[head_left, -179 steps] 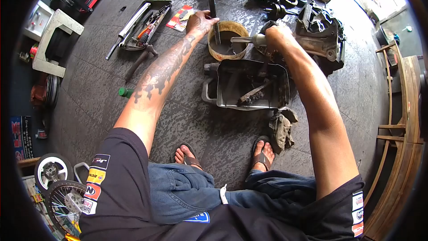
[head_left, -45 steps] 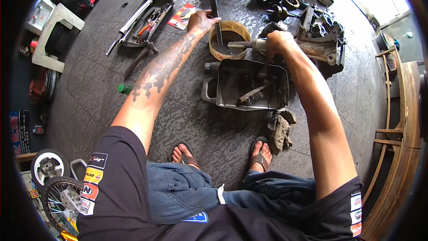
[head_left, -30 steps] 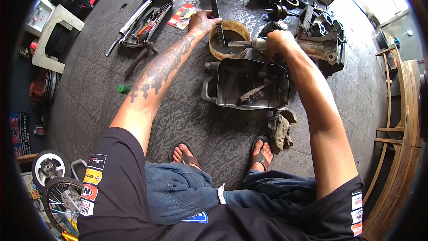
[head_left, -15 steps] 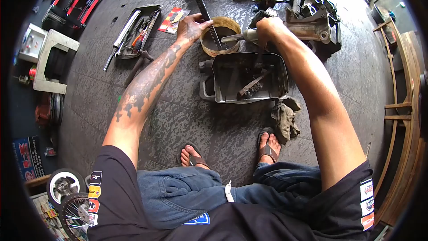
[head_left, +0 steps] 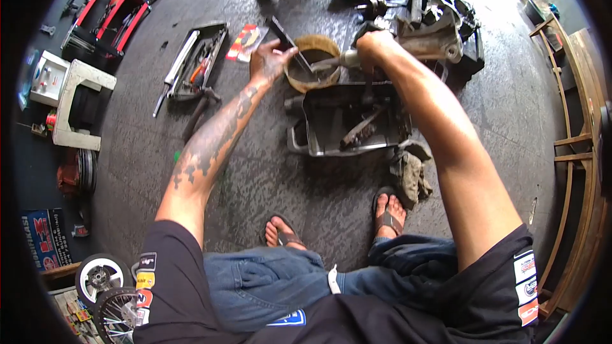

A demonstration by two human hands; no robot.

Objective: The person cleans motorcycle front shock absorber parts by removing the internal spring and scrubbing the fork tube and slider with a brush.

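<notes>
- Head view, upper centre: our left hand (head_left: 268, 64) pinches a dark spring (head_left: 280, 33) in its fingers, lower end inside the round basin (head_left: 294, 81).
- Just right, our right hand (head_left: 376, 48) wraps its fingers around a metal tube (head_left: 349, 58).

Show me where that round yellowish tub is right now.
In the head view, the round tub is in the upper half near the middle, between the left hand and the right hand, just beyond the cut-open container.

Orange sleeve patch (head_left: 145, 298) reads "N" — rest illegible.
</notes>
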